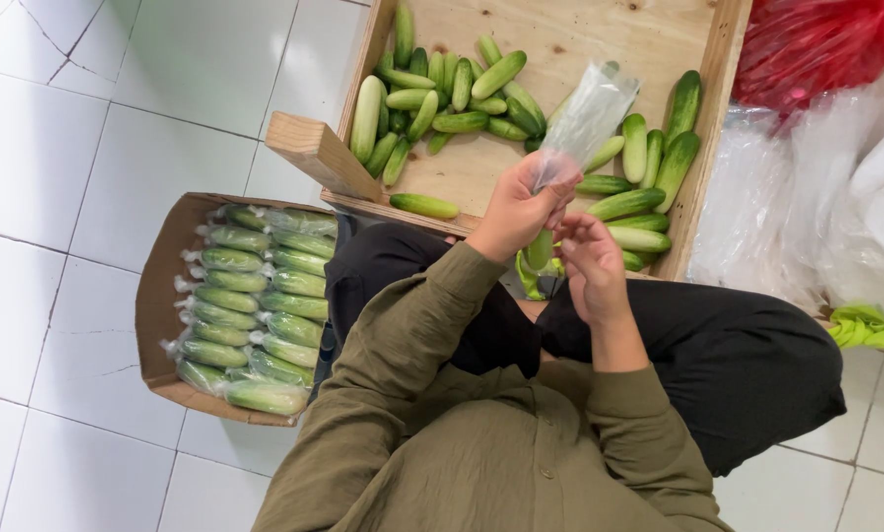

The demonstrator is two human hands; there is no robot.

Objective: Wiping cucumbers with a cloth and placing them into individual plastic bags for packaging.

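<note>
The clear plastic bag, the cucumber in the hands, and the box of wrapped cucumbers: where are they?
Clear plastic bag (590, 113), head view: middle of the bag's upper part.
Cucumber (539, 249), head view: the green body showing between the two hands.
Cardboard box (156, 296), head view: its bare left wall.

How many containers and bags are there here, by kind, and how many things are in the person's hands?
Wooden crate: 1
Cardboard box: 1
Red bag: 1
Clear plastic bag, pinched in the left hand: 1
Cucumber between the hands: 1
Total: 5
</note>
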